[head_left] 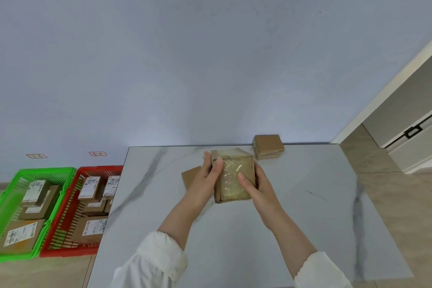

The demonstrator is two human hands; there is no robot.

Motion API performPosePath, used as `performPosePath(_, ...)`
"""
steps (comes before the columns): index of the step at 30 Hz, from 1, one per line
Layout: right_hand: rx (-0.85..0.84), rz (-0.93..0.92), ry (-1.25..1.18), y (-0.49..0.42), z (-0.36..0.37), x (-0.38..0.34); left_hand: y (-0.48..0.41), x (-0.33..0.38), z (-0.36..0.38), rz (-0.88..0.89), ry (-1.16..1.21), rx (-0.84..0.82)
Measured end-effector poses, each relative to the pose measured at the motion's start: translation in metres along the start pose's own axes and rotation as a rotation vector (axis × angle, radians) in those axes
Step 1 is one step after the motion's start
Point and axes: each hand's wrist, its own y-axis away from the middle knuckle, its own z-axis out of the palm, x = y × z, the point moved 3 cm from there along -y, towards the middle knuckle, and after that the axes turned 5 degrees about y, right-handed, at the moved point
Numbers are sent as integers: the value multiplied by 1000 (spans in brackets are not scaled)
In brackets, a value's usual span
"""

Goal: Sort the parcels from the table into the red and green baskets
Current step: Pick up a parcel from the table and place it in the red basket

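head view: main risk is a mis-sort. the parcel (pixel 233 177) shows only a taped face, no label visible, so red basket (pixel 98 168) vs green basket (pixel 44 170) is a guess until it's turned. glossy tape could slip in that turn. left hand (pixel 208 176) and right hand (pixel 253 186) wrap its sides, thumbs on top, over mid table (pixel 304 217); lifted or resting, can't tell.

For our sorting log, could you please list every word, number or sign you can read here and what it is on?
Left wall tag: handwritten, too blurred to read.
Right wall tag: likewise unreadable.
Shipping labels in green basket and red basket: print too small.
Held parcel: no text shows.
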Motion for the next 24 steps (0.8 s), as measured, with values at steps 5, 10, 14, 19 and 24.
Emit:
performPosePath(5,19,-50,36,1,-2,-1,1,3,3,25,60,25)
performPosePath(10,32,87,-223,1,-17,-3,4,11,-8,119,-143,-34)
performPosePath(14,-66,250,-253,0,-27,-1,-6,15,-26,64,-330,-100)
performPosePath(19,-196,343,-245,-2,-28,-5,-4,25,-27,-43,-392,-240)
performPosePath(24,-226,371,-234,-3,-27,-8,0,21,-25,-142,-335,-280)
